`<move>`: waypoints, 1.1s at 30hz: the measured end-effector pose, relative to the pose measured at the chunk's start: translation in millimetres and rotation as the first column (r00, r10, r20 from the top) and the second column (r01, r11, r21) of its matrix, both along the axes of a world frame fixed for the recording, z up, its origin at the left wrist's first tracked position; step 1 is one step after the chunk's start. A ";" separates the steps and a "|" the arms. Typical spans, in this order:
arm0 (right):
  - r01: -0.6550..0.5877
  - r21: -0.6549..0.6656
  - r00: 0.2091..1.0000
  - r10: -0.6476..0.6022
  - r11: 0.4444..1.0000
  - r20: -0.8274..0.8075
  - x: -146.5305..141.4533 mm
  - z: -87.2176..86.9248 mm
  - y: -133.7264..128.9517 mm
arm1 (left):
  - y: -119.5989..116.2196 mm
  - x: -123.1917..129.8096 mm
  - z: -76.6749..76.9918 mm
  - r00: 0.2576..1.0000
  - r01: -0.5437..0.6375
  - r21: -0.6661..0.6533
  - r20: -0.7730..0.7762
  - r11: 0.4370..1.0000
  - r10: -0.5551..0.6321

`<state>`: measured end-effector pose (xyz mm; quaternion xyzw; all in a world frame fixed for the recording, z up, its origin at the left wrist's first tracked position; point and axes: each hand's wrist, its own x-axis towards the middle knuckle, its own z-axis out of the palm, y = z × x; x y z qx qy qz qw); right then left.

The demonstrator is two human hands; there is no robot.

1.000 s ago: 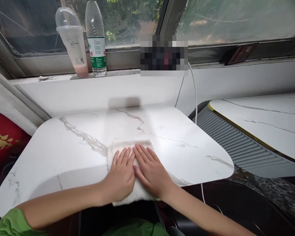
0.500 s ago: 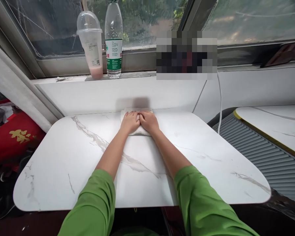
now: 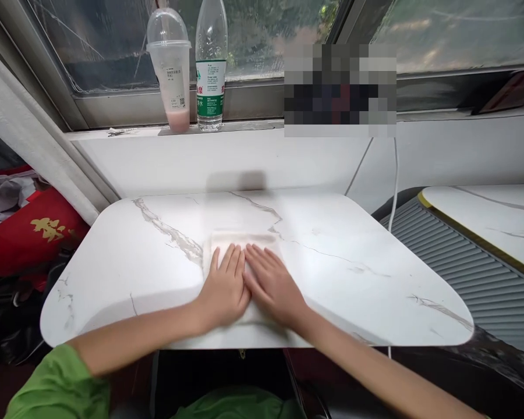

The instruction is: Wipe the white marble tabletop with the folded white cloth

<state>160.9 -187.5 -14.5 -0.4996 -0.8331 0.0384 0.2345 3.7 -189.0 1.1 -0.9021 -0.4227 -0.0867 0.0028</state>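
A folded white cloth (image 3: 244, 237) lies flat on the white marble-patterned table (image 3: 126, 256), near the front edge. My left hand (image 3: 225, 285) presses on it with fingers stretched forward and slightly apart. Beside it, my right hand (image 3: 273, 282) rests flat on the same cloth, its fingers extended and angled to the left. The two hands touch at the thumbs. Much of the cloth is hidden beneath both palms.
On the window ledge stand a plastic cup (image 3: 171, 81) with some pink drink and a clear bottle (image 3: 211, 87). A white cable (image 3: 393, 192) hangs at the right. Red fabric (image 3: 35, 233) lies off the table's left side. A second table (image 3: 498, 221) stands at right.
Both hands have drawn the cloth from the table's back edge toward me, near the front edge. My elbows have bent outward, and the view has shifted slightly.
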 end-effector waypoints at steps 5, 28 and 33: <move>-0.200 -0.072 0.978 0.204 0.977 0.054 -7.7 13.0 -50.8 | -55.1 -33.9 13.4 0.998 0.059 -0.098 0.003 0.993 -0.059; 0.169 -0.080 0.980 -0.159 0.982 0.119 -81.9 6.5 189.3 | 206.5 -50.1 0.3 0.942 -0.273 -0.046 0.190 0.961 0.277; 0.166 -0.115 0.979 -0.149 0.979 0.142 -81.4 8.3 161.3 | 173.2 -51.8 -0.2 0.951 -0.232 -0.067 0.195 0.970 0.241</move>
